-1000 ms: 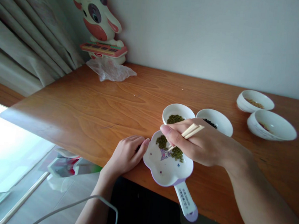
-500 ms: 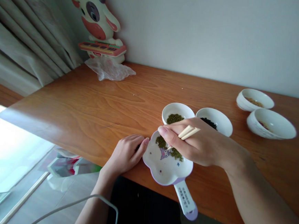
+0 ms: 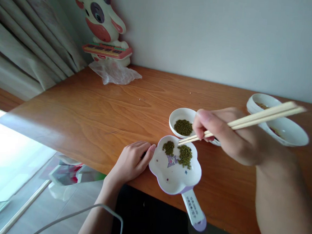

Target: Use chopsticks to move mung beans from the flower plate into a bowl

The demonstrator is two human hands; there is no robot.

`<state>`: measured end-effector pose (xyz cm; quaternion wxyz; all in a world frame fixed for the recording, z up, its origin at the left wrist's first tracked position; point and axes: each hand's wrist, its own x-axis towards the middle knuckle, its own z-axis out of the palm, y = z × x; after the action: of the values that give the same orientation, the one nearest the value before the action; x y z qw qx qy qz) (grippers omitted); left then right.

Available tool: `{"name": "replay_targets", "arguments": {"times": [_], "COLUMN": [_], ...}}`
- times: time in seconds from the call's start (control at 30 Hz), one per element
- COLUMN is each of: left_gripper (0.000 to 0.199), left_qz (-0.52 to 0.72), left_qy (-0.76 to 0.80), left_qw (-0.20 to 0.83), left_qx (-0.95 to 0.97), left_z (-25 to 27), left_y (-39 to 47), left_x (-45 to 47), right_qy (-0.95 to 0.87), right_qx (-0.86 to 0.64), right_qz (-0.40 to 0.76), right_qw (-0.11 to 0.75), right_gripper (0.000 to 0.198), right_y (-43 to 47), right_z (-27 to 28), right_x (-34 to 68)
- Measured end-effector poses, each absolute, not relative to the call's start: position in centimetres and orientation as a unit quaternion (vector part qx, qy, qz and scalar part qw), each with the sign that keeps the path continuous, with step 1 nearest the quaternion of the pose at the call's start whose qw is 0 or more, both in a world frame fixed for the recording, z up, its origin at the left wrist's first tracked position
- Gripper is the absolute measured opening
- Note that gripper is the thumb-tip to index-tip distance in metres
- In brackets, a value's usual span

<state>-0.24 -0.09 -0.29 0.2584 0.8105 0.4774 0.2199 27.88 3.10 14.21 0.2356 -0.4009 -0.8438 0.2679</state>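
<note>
- My right hand (image 3: 231, 135) is closed around a pair of chopsticks (image 3: 265, 115), thumb and fingers pinching them partway along, thick ends slanting up to the right.
- The chopstick tips, close together, point down to my left over the far part of the flower-shaped dish (image 3: 176, 182) (whether they touch it, I cannot tell).
- That dish lies below and left of my right hand, its handle (image 3: 193, 208) angled toward me.
- In it, green beans sit in two heaps: a smaller heap (image 3: 168, 148) on the left, a larger heap (image 3: 185, 157) on the right.
- My left hand (image 3: 132, 160) rests palm down by the table edge, loosely curled, thumb at the dish's left rim; what's under the palm is hidden.
- Just beyond the dish stands a white bowl (image 3: 182, 113) of green beans.
- Another bowl (image 3: 216, 142) is mostly hidden behind my right hand.
- Farther right, two white bowls (image 3: 292, 131) stand partly covered.
</note>
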Motion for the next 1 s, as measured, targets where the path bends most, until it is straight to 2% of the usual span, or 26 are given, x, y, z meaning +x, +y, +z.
{"name": "replay_targets", "arguments": {"times": [0.2,0.47,0.63,0.8,0.9,1.0], "left_gripper": [0.040,0.041,0.041,0.040,0.040,0.041], "left_qz": [0.219,0.221,0.223,0.222,0.223,0.223], "left_qy": [0.478,0.477,0.475,0.477,0.476,0.475], "left_qw": [0.260,0.263,0.261,0.256,0.252,0.249], "left_qx": [0.810,0.809,0.810,0.811,0.812,0.814], "left_z": [-0.4,-0.4,-0.4,-0.6,-0.7,-0.6], "left_y": [0.0,-0.1,-0.1,-0.1,0.0,0.0], "left_x": [-0.3,-0.2,-0.2,-0.4,-0.4,-0.3], "right_qy": [-0.791,-0.775,-0.762,-0.701,-0.524,-0.442], "right_qx": [-0.453,-0.499,-0.484,-0.459,-0.461,-0.465], "right_qz": [0.236,0.228,0.237,0.279,0.402,0.411], "right_qw": [0.335,0.315,0.359,0.469,0.593,0.648], "right_gripper": [0.056,0.061,0.062,0.066,0.059,0.059], "right_y": [3.8,4.2,3.9,0.9,-3.1,-7.5], "right_z": [15.3,14.7,14.9,11.1,6.7,2.4], "right_x": [30.5,30.6,31.2,32.2,32.4,31.5]}}
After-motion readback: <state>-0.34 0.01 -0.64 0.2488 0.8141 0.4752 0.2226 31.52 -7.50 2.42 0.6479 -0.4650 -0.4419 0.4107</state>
